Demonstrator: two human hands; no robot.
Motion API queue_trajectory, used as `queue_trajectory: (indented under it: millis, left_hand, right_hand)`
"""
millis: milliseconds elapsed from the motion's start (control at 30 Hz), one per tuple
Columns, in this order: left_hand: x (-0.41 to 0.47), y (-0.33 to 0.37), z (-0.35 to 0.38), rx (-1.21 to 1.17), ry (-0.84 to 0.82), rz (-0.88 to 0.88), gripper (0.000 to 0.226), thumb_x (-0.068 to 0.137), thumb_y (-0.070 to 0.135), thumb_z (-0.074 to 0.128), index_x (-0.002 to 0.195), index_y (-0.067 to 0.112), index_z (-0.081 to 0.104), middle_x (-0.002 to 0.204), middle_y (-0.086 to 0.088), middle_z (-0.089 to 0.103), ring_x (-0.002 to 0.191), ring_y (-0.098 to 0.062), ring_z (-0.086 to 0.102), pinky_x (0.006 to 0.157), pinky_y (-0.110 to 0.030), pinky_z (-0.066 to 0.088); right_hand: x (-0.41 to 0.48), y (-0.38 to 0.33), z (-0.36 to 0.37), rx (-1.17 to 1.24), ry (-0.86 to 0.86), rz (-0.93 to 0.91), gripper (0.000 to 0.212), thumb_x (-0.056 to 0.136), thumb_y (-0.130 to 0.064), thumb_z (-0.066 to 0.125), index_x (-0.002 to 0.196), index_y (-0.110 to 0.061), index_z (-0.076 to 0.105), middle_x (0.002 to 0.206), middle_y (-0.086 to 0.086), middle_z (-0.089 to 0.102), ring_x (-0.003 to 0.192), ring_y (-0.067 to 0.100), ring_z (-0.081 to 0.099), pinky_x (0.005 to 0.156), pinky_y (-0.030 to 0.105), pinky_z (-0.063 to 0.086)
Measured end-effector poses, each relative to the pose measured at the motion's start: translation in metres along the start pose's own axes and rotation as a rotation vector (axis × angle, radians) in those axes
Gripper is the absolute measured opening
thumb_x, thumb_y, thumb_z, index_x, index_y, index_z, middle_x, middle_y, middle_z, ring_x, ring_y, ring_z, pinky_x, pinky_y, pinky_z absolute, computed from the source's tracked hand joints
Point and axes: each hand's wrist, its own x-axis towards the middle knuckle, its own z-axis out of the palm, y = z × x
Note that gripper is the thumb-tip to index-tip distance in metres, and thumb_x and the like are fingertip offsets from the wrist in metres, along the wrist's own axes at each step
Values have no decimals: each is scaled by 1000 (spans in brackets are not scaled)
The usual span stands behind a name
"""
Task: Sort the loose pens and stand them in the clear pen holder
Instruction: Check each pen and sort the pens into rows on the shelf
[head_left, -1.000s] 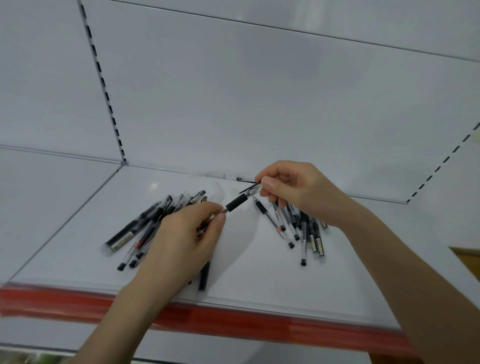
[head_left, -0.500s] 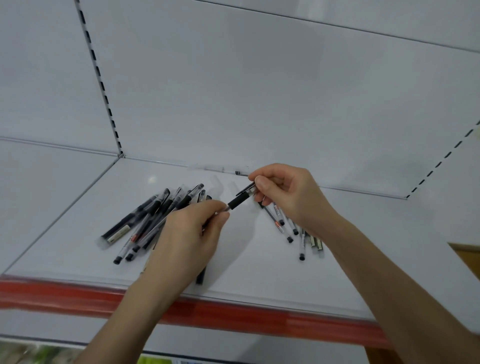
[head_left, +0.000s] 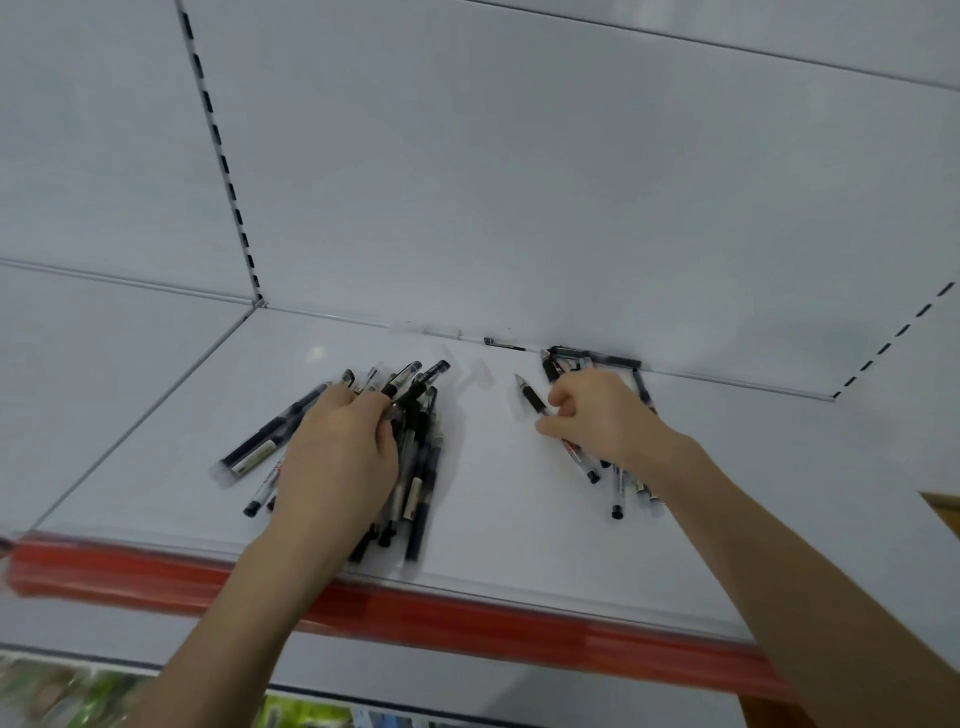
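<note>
Pens (head_left: 420, 460) in two piles on white shelf (head_left: 493, 499); left hand (head_left: 337, 457) over one, grip unclear; right hand (head_left: 602, 415) pinches a pen (head_left: 531, 399).

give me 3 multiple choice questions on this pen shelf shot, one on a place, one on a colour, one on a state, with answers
1. Where does the left hand rest?
A. inside a pen holder
B. on a pile of black and clear plastic pens on the white metal shelf
C. on the back wall

2. What colour is the front edge strip of the shelf?
A. blue
B. green
C. red

3. What is the right hand doing?
A. pinching a clear pen with a black grip
B. pressing flat on the back wall
C. hanging below the shelf

Answers:
1 B, the pens fan out from beneath that hand on the shelf.
2 C, the strip along the edge is plainly red.
3 A, thumb and fingers close on that pen's barrel.
</note>
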Motion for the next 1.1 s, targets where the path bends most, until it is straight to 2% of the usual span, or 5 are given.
queue_trajectory:
  millis: [233,467,733,967,1100]
  left_hand:
    - [-1,0,-1,124,-63,-4,24,85,5,53,106,0,63,92,-20,57,85,-38,53,67,-38,40]
    - [49,43,17,88,-176,233,24,92,17,48,103,1,62,106,-15,57,98,-33,54,80,-38,42]
    - [128,55,89,172,-408,269,27,95,9,39,113,-3,55,116,-20,52,106,-35,52,84,-35,40]
    - [142,55,115,255,-455,324,18,88,3,42,94,-2,58,110,-20,57,101,-35,55,81,-35,40]
    - [147,59,116,318,-466,337,20,85,2,47,100,-3,59,115,-18,58,106,-35,55,86,-36,41]
  right_hand:
    - [1,-1,2,-46,13,13,29,84,-8,55,100,15,58,100,32,63,93,42,59,79,43,49]
    - [-17,21,-16,237,190,63,8,84,-16,59,91,-13,62,66,-11,55,60,0,49,52,5,37]
    - [-46,45,-18,396,190,112,8,83,-10,59,88,-13,64,83,7,68,73,14,59,57,6,41]
    - [-50,59,-20,381,182,113,9,84,-12,60,92,-14,63,80,-1,64,72,10,58,59,3,40]
    - [-48,60,-19,372,163,119,12,85,-13,58,97,-13,64,83,-3,63,75,9,58,60,2,39]
